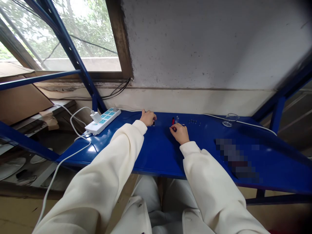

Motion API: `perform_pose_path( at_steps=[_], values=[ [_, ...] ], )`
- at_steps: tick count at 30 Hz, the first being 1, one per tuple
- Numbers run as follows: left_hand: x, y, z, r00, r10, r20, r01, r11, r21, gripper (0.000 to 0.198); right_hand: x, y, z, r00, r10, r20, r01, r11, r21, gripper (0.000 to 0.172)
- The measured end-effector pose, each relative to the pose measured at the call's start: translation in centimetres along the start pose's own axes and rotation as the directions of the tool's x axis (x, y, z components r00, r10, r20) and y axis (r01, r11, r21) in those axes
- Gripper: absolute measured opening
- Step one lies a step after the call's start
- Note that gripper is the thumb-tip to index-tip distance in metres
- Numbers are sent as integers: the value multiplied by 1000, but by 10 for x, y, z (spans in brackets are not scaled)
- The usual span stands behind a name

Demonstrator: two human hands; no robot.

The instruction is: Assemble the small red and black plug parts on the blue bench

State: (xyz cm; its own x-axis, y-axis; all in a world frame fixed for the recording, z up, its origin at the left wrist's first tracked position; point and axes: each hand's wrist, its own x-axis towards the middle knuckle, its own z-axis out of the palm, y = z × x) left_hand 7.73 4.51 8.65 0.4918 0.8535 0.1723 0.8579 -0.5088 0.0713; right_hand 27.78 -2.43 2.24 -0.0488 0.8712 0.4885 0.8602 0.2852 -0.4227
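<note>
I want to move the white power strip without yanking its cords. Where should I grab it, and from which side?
Probably across the middle of the power strip, coming from above with fingers on its two long sides. It lies flat and slanted on the blue shelf, and its body is long and narrow. A white plug and cord sit at the near left end, so avoid that end.

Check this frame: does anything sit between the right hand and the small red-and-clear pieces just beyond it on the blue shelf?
Nothing visible does. The right hand lies right beside the small red-and-clear pieces on the blue shelf.
</note>
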Motion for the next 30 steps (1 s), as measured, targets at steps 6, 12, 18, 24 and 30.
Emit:
perform_pose_path(
  at_steps=[6,12,18,24,30],
  values=[
    [-6,29,-11,986,86,-142,-92,995,-39,26,-1,3,-4,981,181,-67,-190,969,-161,19],
    [-8,70,10,982,171,-77,-177,980,-90,42,-1,9,-2,951,294,-94,-307,927,-214,22],
    [-1,85,45,996,72,-58,-76,995,-67,62,0,12,0,948,299,-112,-316,926,-206,23],
    [4,91,57,993,32,-114,-32,999,-6,62,1,16,6,948,286,-136,-307,937,-169,23],
    [7,91,59,972,40,-233,-38,999,12,34,6,19,11,944,308,-119,-325,930,-174,24]
  ],
)
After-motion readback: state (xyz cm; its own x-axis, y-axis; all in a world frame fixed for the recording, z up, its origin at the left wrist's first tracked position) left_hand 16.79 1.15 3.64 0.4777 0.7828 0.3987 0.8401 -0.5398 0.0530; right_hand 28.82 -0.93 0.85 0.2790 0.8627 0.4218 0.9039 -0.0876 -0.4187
